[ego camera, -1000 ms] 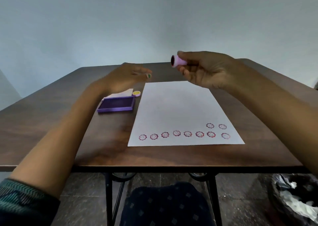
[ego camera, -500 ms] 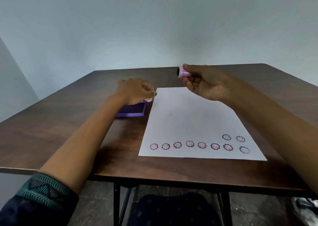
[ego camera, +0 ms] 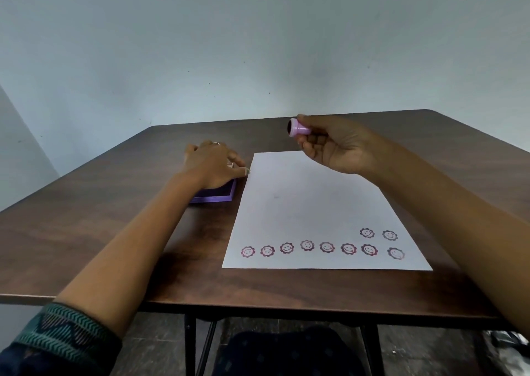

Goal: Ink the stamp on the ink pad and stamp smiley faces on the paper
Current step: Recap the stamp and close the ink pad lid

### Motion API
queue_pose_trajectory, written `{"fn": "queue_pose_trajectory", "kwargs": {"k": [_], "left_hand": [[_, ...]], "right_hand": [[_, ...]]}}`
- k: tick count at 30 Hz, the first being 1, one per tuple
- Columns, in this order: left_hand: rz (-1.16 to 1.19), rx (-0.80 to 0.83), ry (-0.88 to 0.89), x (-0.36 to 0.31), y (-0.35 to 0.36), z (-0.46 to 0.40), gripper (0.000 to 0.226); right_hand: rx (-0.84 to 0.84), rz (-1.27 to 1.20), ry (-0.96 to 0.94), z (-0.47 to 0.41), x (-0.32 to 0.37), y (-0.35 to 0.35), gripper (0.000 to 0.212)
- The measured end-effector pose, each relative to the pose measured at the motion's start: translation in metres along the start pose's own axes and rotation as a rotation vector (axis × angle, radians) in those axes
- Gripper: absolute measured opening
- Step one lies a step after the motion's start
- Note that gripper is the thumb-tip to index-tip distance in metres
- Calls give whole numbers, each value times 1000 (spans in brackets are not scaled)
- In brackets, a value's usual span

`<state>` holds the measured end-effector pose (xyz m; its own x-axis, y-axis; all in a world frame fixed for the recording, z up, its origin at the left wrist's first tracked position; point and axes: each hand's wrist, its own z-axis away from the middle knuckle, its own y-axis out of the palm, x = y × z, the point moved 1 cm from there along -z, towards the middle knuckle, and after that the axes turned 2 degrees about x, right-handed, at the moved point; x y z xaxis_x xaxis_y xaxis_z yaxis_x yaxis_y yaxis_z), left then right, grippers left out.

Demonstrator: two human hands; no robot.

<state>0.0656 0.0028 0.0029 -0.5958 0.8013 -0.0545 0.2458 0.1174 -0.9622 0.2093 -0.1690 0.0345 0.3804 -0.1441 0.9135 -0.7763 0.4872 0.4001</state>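
My right hand point(ego camera: 335, 146) is shut on a small pink stamp point(ego camera: 298, 128), held in the air above the far end of the white paper point(ego camera: 301, 198), with its dark inked face pointing left. My left hand point(ego camera: 210, 166) lies on the far part of the purple ink pad point(ego camera: 218, 195), fingers curled down around it beside the paper's left edge. Only the pad's near edge and right corner show. Several purple smiley faces point(ego camera: 327, 246) run in a row along the paper's near edge, with two more above at the right.
The paper and pad lie on a dark wooden table point(ego camera: 114, 218) against a pale wall. Below the front edge are black table legs point(ego camera: 190, 344), a dark patterned cloth point(ego camera: 286, 352) and a crinkled bag point(ego camera: 510, 350) on the floor at right.
My left hand has dropped from the air onto the ink pad, covering the small yellow cap beside it. My right hand has kept the stamp raised. The view has tilted upward.
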Motion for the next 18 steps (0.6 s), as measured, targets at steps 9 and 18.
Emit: {"fn": "queue_pose_trajectory", "kwargs": {"k": [9,18], "left_hand": [[31,-47,4,-3,-3,3,22],[1195,-44,88,-39,-22,13,22]], "right_hand": [[-2,8,0,1,-2,2,6],[-1,-5,-33,1,-4,4,7]]}}
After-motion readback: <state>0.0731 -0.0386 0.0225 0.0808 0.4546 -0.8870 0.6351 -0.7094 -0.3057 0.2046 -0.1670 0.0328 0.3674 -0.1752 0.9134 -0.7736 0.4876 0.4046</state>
